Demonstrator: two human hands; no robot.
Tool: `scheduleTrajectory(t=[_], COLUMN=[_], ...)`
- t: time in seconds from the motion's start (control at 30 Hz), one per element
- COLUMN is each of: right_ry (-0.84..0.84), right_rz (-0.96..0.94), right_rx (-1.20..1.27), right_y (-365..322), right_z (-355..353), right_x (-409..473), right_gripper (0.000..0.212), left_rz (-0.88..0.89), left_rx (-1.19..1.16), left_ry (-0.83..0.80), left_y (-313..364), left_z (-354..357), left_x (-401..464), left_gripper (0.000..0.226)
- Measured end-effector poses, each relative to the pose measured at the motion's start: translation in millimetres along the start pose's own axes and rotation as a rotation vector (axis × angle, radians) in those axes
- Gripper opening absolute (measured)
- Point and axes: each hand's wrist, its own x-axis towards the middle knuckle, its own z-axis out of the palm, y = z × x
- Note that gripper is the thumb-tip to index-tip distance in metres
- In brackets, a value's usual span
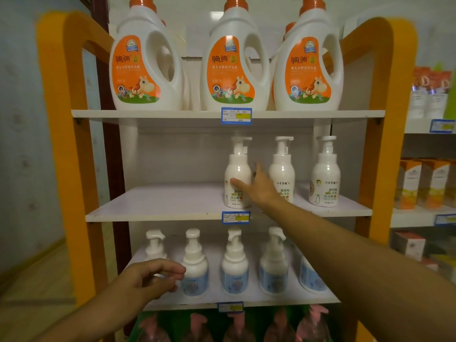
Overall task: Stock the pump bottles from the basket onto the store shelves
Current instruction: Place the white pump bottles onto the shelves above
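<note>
Three white pump bottles with green-and-orange labels stand on the right half of the middle shelf (153,203). My right hand (259,187) grips the leftmost one (237,166), thumb across its front and fingers around its right side; the bottle stands upright on the shelf. The other two (281,169) (326,174) stand to its right. On the lower shelf (283,301) is a row of several white pump bottles with blue labels (234,267). My left hand (150,280) hovers in front of that row's left end, fingers loosely curled and holding nothing. No basket is in view.
Three large white jugs with orange labels (145,65) fill the top shelf. Orange side panels (74,144) frame the unit. Pink-capped bottles (197,324) sit at the bottom. A neighbouring shelf with boxes (424,183) is to the right. The middle shelf's left half is bare.
</note>
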Motion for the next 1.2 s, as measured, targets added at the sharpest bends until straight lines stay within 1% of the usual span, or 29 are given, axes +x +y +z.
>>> scheduleTrajectory(t=[0.07, 0.13, 0.2, 0.27, 0.33, 0.4, 0.43, 0.47, 0.53, 0.6, 0.67, 0.77, 0.87, 1.0, 1.1, 1.2], right_ry=[0.035, 0.098, 0.131, 0.101, -0.004, -0.212, -0.317, -0.392, -0.464, -0.508, -0.531, -0.565, -0.599, -0.65, -0.685, -0.747], right_rz=[-0.019, -0.097, -0.172, -0.223, -0.24, -0.196, -0.153, -0.11, -0.02, 0.075, 0.196, 0.357, 0.431, 0.53, 0.565, 0.587], right_rx=[-0.012, -0.032, 0.014, 0.136, 0.233, 0.246, 0.225, 0.191, 0.137, 0.132, 0.172, 0.188, 0.095, -0.026, -0.07, -0.123], right_y=[2.8, 7.4, 12.0, 21.5, 35.7, 57.2, 71.2, 85.7, 116.8, 149.0, 178.9, 218.4, 255.5, 290.0, 308.1, 327.0], right_z=[-2.0, -2.2, 0.8, 7.8, 20.0, 37.8, 48.3, 58.7, 79.6, 100.7, 121.6, 152.6, 180.4, 212.8, 237.7, 261.2], right_x=[-12.3, -30.1, -56.1, -89.2, -128.2, -169.3, -187.2, -203.6, -232.0, -253.0, -269.8, -295.0, -321.1, -344.9, -354.1, -357.0], right_gripper=[0.095, 0.089, 0.071, 0.05, 0.032, 0.02, 0.018, 0.017, 0.02, 0.021, 0.022, 0.017, 0.017, 0.028, 0.036, 0.053], left_rz=[0.005, 0.001, -0.001, -0.001, 0.001, -0.007, -0.018, -0.033, -0.055, -0.092, -0.158, -0.242, -0.315, -0.403, -0.42, -0.473], left_rx=[0.004, -0.011, -0.009, -0.015, -0.029, -0.023, -0.041, -0.052, -0.028, -0.025, -0.072, -0.16, -0.16, -0.111, 0.015, 0.023], left_ry=[-0.006, -0.007, 0.0, 0.002, -0.018, -0.07, -0.097, -0.115, -0.118, -0.12, -0.122, -0.075, -0.037, 0.006, -0.048, -0.1], left_y=[-1.3, -3.6, -9.0, -17.4, -30.7, -46.2, -53.9, -63.5, -86.0, -112.6, -141.3, -190.2, -247.9, -321.3, -363.2, -397.7], left_z=[3.0, 4.9, 7.9, 15.2, 28.0, 44.0, 51.4, 57.9, 70.2, 79.3, 88.4, 106.2, 126.6, 139.4, 136.3, 139.6], left_x=[-0.5, -3.0, -6.7, -13.9, -24.4, -36.4, -41.8, -45.7, -52.7, -58.7, -62.8, -68.8, -76.2, -94.0, -104.1, -105.7], left_gripper=[0.022, 0.021, 0.022, 0.022, 0.021, 0.021, 0.022, 0.024, 0.024, 0.023, 0.024, 0.022, 0.024, 0.032, 0.035, 0.036])
